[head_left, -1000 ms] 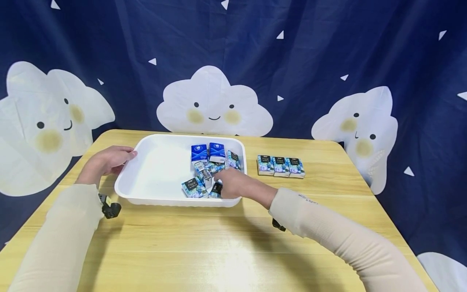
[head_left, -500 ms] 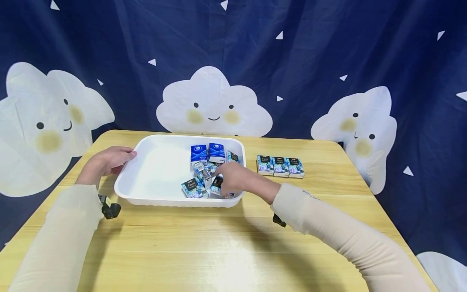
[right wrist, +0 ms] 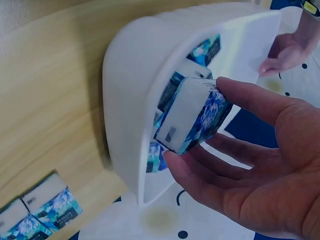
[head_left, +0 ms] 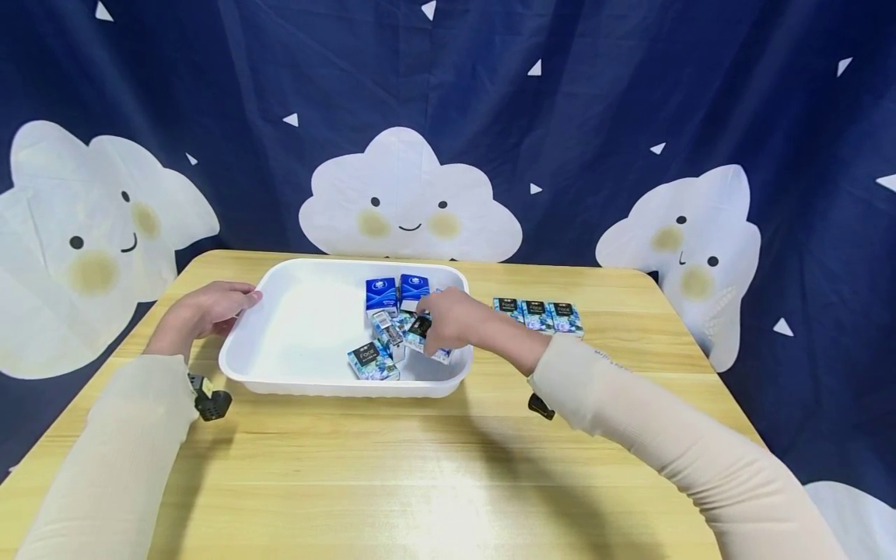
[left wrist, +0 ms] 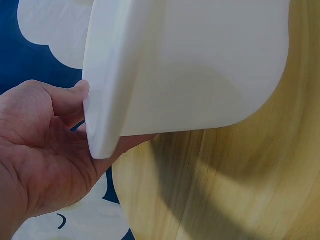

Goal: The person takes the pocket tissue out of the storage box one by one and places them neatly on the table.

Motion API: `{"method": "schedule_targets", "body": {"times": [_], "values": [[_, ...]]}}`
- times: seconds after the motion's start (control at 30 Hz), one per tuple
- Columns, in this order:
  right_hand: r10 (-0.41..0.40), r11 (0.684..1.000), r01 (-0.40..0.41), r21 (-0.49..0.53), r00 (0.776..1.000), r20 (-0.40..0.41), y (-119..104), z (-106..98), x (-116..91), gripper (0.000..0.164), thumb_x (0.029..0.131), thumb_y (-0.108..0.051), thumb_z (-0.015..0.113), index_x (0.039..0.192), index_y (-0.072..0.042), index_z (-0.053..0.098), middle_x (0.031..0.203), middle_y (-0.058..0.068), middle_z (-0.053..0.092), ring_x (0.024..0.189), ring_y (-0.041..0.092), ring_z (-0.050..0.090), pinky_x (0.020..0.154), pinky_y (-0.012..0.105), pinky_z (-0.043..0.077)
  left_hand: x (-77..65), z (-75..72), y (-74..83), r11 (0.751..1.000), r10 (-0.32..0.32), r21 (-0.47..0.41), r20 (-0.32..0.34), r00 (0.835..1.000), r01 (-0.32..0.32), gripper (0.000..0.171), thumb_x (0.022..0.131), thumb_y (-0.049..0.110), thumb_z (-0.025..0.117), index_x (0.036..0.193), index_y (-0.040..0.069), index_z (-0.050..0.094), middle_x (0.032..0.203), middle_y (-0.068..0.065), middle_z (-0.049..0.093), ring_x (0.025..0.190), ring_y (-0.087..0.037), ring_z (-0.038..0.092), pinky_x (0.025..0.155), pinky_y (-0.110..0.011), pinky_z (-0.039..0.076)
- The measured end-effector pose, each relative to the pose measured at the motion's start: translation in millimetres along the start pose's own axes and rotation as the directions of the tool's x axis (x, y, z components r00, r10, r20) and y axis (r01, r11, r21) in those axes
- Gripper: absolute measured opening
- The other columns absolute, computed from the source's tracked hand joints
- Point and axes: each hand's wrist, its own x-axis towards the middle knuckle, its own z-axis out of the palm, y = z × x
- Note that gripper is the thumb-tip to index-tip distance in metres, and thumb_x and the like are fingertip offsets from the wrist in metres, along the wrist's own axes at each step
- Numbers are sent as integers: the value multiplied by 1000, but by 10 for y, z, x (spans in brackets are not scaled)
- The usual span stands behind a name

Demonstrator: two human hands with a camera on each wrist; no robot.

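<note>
"Hands?"
"Left hand (head_left: 213, 305) grips the white tray's rim (left wrist: 107, 107); my right hand (head_left: 456, 317) pinches a floral tissue pack (right wrist: 196, 117) over the tray."
"Step?"
"Unloading, I'd judge; next needs lifting clear."

Free: left half of white plastic tray (head_left: 297, 327); tabletop (head_left: 336, 459) directly in front. Obstructed: tray's right half, by tissue packs (head_left: 374, 362) and right hand (head_left: 453, 320); left rim, by left hand (head_left: 213, 305). Narrow gap: tray to three-pack row (head_left: 537, 314).
</note>
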Motion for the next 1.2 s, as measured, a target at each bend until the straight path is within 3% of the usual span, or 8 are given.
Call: {"method": "schedule_targets", "body": {"times": [0.2, 0.67, 0.87, 1.2], "values": [[27, 999, -27, 25, 1000, -15, 53, -103, -17, 71, 86, -25, 79, 149, -11, 50, 149, 8, 54, 129, 25, 52, 100, 38, 52, 5, -9, -14, 1000, 4, -6, 7, 1000, -4, 60, 112, 29, 30, 158, -6, 16, 137, -25, 42, 102, -26, 56, 79, -32, 52], [83, 994, -78, 76, 995, -59, 352, -237, -105, 69, 87, -29, 76, 147, -7, 51, 144, 12, 57, 119, 26, 59, 97, 40, 53, 3, -9, -20, 1000, 7, 0, 8, 1000, -7, 60, 112, 30, 30, 158, -6, 17, 134, -24, 43, 100, -25, 56, 78, -33, 51], [118, 988, -109, 107, 989, -84, 504, -227, -120, 71, 86, -32, 77, 145, -3, 52, 144, 13, 57, 127, 29, 54, 104, 43, 50, 3, -8, -23, 1000, 12, -3, 6, 1000, -12, 60, 112, 30, 31, 158, -6, 18, 134, -24, 44, 99, -24, 56, 78, -33, 51], [160, 981, -147, 129, 982, -97, 805, -163, -115, 66, 86, -32, 75, 138, 3, 55, 123, 18, 65, 108, 28, 63, 93, 39, 53, 9, -9, -31, 1000, 13, 1, 12, 1000, -13, 60, 112, 31, 30, 158, -6, 17, 137, -25, 42, 105, -28, 54, 80, -31, 51]]}}
